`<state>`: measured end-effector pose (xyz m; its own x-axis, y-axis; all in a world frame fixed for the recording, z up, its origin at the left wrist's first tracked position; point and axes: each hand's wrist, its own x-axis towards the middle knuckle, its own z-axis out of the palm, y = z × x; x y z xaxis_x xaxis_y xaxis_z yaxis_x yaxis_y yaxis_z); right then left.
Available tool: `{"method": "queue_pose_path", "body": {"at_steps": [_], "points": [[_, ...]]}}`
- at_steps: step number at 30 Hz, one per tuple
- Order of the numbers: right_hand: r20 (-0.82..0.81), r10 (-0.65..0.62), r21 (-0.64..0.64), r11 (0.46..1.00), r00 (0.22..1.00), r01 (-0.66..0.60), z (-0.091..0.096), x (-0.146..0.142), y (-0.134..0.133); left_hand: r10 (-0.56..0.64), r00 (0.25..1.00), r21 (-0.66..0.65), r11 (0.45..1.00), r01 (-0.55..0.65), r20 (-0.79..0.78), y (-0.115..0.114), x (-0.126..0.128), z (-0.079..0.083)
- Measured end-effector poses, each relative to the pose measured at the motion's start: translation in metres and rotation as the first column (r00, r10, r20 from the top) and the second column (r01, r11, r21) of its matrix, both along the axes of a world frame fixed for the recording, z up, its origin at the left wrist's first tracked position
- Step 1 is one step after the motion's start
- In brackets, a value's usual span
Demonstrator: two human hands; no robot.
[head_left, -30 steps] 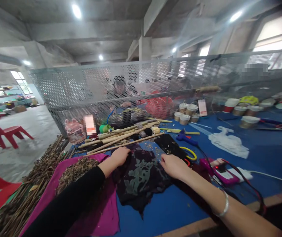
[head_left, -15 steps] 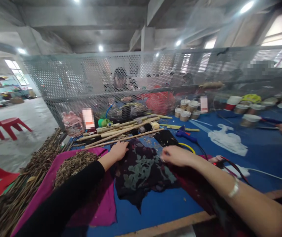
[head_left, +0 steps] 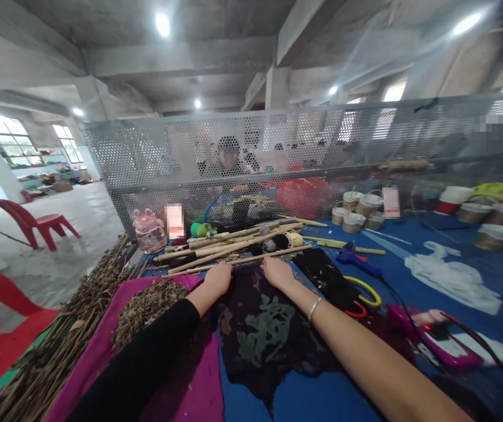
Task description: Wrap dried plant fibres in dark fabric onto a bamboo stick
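Note:
A dark, sheer cloth with a grey-green leaf pattern (head_left: 265, 328) lies spread on the blue tabletop, its ragged near edge hanging toward me. My left hand (head_left: 218, 279) pinches its far left corner, fingers closed. Along the same far edge my right hand (head_left: 279, 274) has its fingers closed on the fabric; the fingertips are partly hidden. Just beyond both hands lies a thin wooden stick (head_left: 251, 258), close to the cloth's far edge. To the left, a magenta cloth (head_left: 199, 363) bears a heap of dried plant bits (head_left: 152, 305).
Bundled dry stalks (head_left: 58, 346) line the left side. Sticks (head_left: 229, 243) and yarn balls (head_left: 205, 230) lie ahead, before a perforated metal screen (head_left: 167, 152) with a person behind. On the right are a blue glue gun (head_left: 361, 262), scissors (head_left: 363, 291), cups (head_left: 353, 221) and a plastic bag (head_left: 449, 275).
My right hand has moved from the cloth's right side to its far edge, nearer my left hand. My view has shifted, and another person's hand at the right is gone from sight.

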<state>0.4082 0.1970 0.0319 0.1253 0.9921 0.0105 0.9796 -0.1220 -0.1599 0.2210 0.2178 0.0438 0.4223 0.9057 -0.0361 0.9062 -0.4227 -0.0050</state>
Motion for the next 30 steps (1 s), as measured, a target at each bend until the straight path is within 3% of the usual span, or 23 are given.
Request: {"method": "queue_pose_path", "body": {"at_steps": [9,11,16,19,22,25,26,30], "points": [[0.009,-0.095,0.002,0.996,0.995,0.095,0.014,0.024,0.004,0.198,0.979,0.105,0.974,-0.202,0.041,-0.011,-0.002,0.013],[0.006,-0.122,-0.006,0.993,0.993,0.122,0.020,0.030,-0.003,0.219,0.975,0.073,0.972,-0.222,0.048,-0.018,-0.001,0.015],[0.036,-0.067,-0.164,0.984,0.997,0.072,0.028,0.047,-0.056,0.157,0.987,-0.141,0.978,-0.151,0.034,-0.038,-0.007,0.015],[0.070,0.071,-0.252,0.966,0.995,-0.051,0.027,0.057,-0.093,0.122,0.990,-0.211,0.972,-0.106,0.066,-0.049,-0.011,0.012],[-0.008,0.183,-0.312,0.933,0.983,-0.176,0.031,0.070,-0.112,0.137,0.987,-0.256,0.960,-0.110,0.088,-0.059,-0.016,0.008],[-0.117,0.138,-0.462,0.869,0.983,-0.177,0.041,0.082,-0.108,0.161,0.986,-0.236,0.961,-0.146,0.048,-0.068,-0.021,0.007],[-0.119,0.105,-0.470,0.870,0.987,-0.150,0.045,0.084,-0.102,0.168,0.985,-0.203,0.966,-0.159,0.029,-0.072,-0.021,0.008],[-0.037,0.051,-0.222,0.973,0.998,-0.057,0.048,0.074,-0.062,0.170,0.985,-0.032,0.985,-0.170,-0.015,-0.080,-0.016,0.010]]}}
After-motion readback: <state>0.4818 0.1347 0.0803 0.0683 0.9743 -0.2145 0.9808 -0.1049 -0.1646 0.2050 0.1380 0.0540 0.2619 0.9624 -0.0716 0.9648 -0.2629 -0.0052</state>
